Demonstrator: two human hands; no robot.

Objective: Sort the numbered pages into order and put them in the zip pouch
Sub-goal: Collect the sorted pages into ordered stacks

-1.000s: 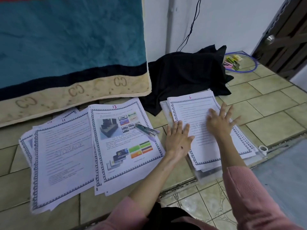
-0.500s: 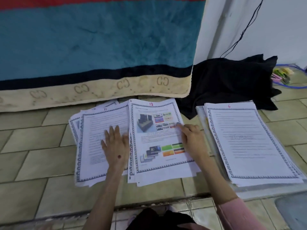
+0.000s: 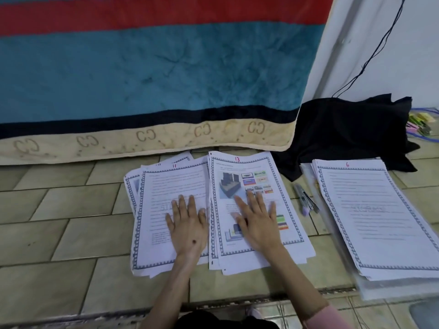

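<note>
Blanket (image 3: 142,74) hangs across the back, striped red, teal, black; cream hem repeats a "CC" mark. Tiled floor (image 3: 59,210) below.

Three paper stacks on the tiles. Right stack (image 3: 370,217), top sheet marked "6" in red, faint "STORAGE" watermark, sits on what looks like the clear zip pouch (image 3: 380,293), only its edge showing. Middle stack (image 3: 256,210) tops out at "13", with colour pictures. Left stack (image 3: 161,214) tops out at "11".

Change: a second ago both hands were flat on the "6" stack; now they are over on the unsorted piles. Left hand (image 3: 187,224) lies flat, fingers straight, on page 11. Right hand (image 3: 257,220) lies flat, fingers spread, on page 13. Neither grips anything. Reads as hunting for page 7.

Stapler (image 3: 305,199) lies between the middle and right stacks.
</note>
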